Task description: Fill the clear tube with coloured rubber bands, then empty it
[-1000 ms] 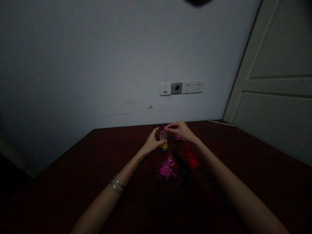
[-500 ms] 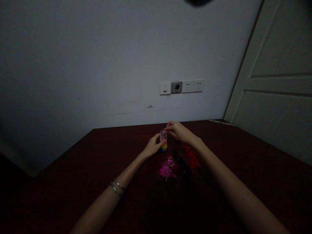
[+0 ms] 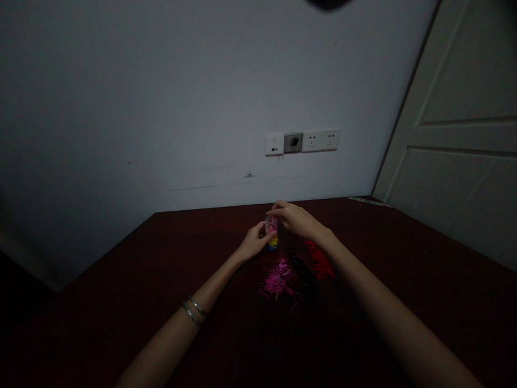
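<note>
"How is the room around the jar point(image 3: 272, 225)?"
"Behind the jar, the table point(image 3: 194, 258) meets the wall point(image 3: 161, 108); to its left, the tabletop runs wide."
"And which things are near?"
"In front of the jar lie pink bands point(image 3: 278, 280); to its front right, black bands point(image 3: 304, 274), then red bands point(image 3: 320, 263) beside the right forearm point(image 3: 363, 285)."
"The hands?"
"The left hand point(image 3: 253, 242) grasps the jar's side. The right hand point(image 3: 297, 220) bends over its mouth; whether these fingers hold something, I cannot tell."
</note>
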The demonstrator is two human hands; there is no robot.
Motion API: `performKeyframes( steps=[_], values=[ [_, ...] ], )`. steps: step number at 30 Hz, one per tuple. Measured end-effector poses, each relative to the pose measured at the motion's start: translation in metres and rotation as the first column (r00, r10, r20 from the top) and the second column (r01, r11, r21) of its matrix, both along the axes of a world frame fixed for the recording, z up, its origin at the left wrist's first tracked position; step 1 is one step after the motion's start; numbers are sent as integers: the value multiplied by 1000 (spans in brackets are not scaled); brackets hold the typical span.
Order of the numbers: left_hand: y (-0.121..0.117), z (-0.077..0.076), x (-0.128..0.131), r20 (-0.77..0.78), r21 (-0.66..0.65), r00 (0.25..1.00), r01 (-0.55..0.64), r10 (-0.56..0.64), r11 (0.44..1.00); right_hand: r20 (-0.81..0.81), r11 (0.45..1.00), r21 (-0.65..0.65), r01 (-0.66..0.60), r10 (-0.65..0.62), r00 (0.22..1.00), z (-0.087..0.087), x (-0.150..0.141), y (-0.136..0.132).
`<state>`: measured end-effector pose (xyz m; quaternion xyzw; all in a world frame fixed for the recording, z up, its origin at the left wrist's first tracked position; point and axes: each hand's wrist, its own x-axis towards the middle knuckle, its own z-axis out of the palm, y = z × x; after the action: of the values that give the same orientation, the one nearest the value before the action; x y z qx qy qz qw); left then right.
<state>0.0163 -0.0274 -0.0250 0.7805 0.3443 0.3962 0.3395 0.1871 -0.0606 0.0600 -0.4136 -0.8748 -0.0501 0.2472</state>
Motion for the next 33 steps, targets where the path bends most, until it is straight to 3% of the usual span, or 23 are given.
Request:
performKeyframes(
  steps=[18,26,30,33],
  values=[
    [2,-5,-2,-52,2,998,29,-28,1000,-108,999,-34,-18,14,994,0,5,5],
    [3,-9,0,14,-51,997,81,-80,995,-143,998,-64,-27,17,990,5,7,-1],
    [4,-1,-4,91,-91,986,148,-140,985,-211,995,-85,-52,33,977,7,12,-5],
    [10,18,-19,88,-172,992,110,-96,979,-265,987,-133,-89,51,963,1,16,-9]
  ],
)
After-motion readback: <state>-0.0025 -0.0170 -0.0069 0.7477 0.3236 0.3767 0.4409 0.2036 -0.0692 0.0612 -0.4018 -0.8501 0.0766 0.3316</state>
